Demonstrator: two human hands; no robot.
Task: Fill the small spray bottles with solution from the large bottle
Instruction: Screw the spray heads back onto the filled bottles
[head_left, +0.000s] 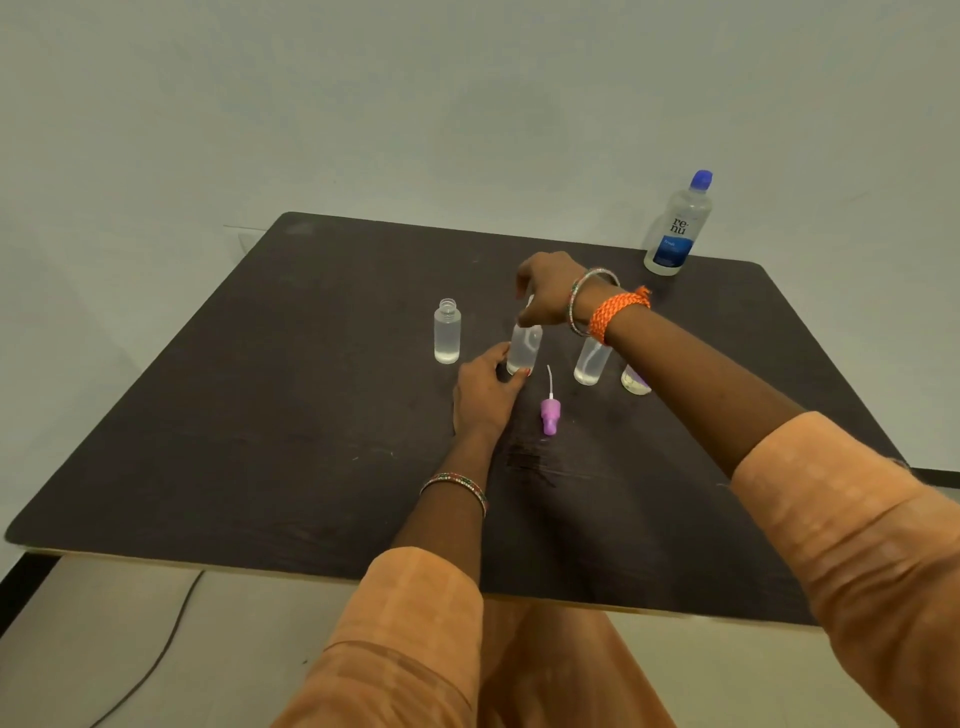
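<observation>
on the dark desk (260, 415), near its middle, the left hand (485, 392) steadies the base of a small clear bottle (523, 351), thumb and fingers curled round its lower part. the right hand (548, 293) sits over that bottle's top, fingers curled down on something there, most likely a spray head being twisted on or off; what it pinches is hidden, so i cannot tell for sure. a second small bottle (447, 332) stands open-necked just to the left, a little liquid in its bottom. a third (591, 364) stands to the right, partly behind the right wrist, and beside it something pale with purple (636, 382), too hidden to name. a purple spray head (549, 413) with its thin white tube lies loose near the left hand. the large bottle (675, 228), blue-capped and labelled, stands well apart at the far right corner, cap on. judging by this, the step is opening or capping, not pouring. next would need a firm twist while the base is held, as the smooth, light plastic could tip or slip. the desk looks matte and scuffed.
</observation>
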